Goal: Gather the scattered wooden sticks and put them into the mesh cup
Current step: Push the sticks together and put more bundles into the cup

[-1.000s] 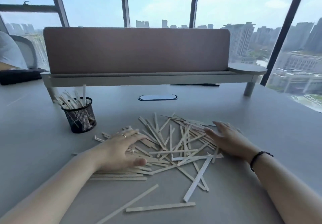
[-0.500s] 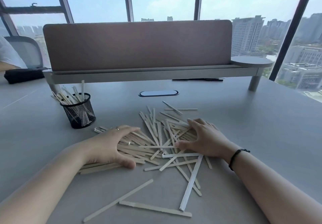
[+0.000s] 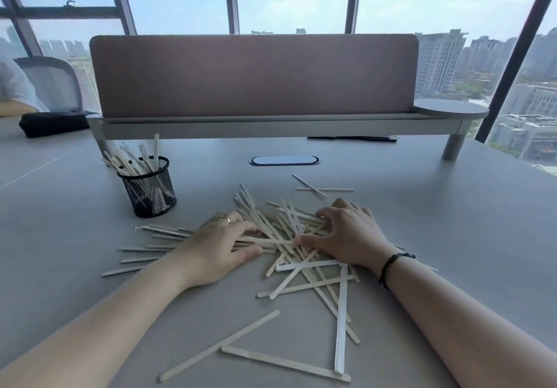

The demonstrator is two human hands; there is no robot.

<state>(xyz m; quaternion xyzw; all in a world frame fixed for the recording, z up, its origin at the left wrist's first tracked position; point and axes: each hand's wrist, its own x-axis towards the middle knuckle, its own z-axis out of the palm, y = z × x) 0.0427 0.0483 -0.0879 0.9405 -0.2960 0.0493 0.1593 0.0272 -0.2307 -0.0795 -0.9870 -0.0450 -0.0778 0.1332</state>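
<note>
The sticks (image 3: 289,237) are being pressed on the table (image 3: 452,221) between the left hand (image 3: 217,246) and right hand (image 3: 346,237), fingers curled onto the pile, while the cup (image 3: 147,188), already holding sticks, is standing nearby at left.

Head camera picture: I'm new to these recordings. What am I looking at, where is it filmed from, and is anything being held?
There is no machine here. A person wears a wide-angle camera on the head, looking forward and down at their own two bare hands on a grey table. The left hand and the right hand lie on a heap of scattered wooden sticks, fingers bent, crowding them together. I cannot tell whether either has a firm grip on any stick. A black mesh cup at the left already holds some sticks. More loose ones lie nearer the camera. Behind stands a divider panel.
</note>
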